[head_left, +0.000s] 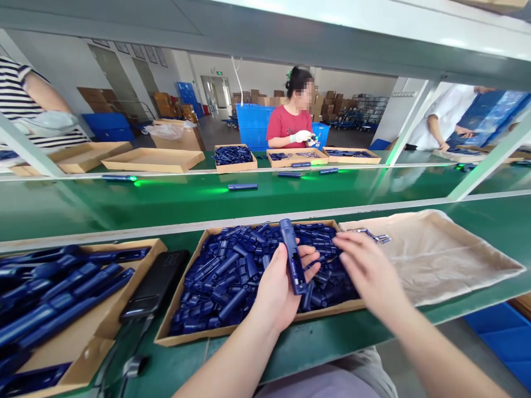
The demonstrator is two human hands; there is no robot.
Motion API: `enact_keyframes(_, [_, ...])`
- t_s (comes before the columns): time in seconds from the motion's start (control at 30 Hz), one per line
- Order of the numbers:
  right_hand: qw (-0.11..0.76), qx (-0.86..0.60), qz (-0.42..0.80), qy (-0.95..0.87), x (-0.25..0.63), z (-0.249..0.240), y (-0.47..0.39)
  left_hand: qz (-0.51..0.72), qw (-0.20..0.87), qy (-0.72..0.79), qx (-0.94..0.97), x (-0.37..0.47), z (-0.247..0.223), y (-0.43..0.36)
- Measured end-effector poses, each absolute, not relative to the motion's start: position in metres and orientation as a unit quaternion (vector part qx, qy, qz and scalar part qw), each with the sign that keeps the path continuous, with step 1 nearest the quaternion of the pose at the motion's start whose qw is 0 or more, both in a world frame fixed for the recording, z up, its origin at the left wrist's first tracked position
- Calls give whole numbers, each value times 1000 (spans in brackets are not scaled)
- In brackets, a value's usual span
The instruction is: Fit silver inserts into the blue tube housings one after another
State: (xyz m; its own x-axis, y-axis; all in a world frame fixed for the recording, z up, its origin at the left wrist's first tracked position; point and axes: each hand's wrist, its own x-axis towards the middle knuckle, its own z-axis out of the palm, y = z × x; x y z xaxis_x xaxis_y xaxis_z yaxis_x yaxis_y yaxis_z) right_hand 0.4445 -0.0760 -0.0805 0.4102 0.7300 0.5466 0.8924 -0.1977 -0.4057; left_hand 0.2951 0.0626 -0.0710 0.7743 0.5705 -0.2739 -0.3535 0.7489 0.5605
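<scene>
A dark blue tube-shaped part (pixel 291 254) with an opening along its side is held upright, slightly tilted, in my left hand (pixel 276 287). My left fingers wrap round it above a cardboard tray (pixel 199 334) full of small blue plastic parts (pixel 232 276). My right hand (pixel 371 271) hovers over that tray's right edge, fingers apart, with nothing visible in it. Just behind my right fingertips, small metallic pieces (pixel 384 239) lie in a tray (pixel 448 260) lined with pale cloth-like sheeting.
Larger blue parts (pixel 70 298) fill a carton at the left, beside a black power bank (pixel 155 284) with a cable. Beyond a white rail, lit blue tubes (pixel 243 187) lie on a green belt (pixel 182 202). A gloved person (pixel 290 121) sits opposite.
</scene>
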Motion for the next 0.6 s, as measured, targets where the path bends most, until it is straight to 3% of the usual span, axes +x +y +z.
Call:
enact_keyframes(0.17, [195, -879, -44, -432, 559, -87, -115, 171, 924, 215, 265, 295, -72, 70])
enact_keyframes(0.33, [110, -848, 34, -518, 569, -119, -114, 100, 938, 191, 271, 293, -74, 69])
enact_keyframes(0.5, [142, -829, -2, -541, 528, -95, -107, 38, 934, 178, 307, 289, -72, 67])
enact_keyframes(0.6, [257, -738, -52, -622, 476, -62, -100, -10, 928, 138, 345, 287, -72, 64])
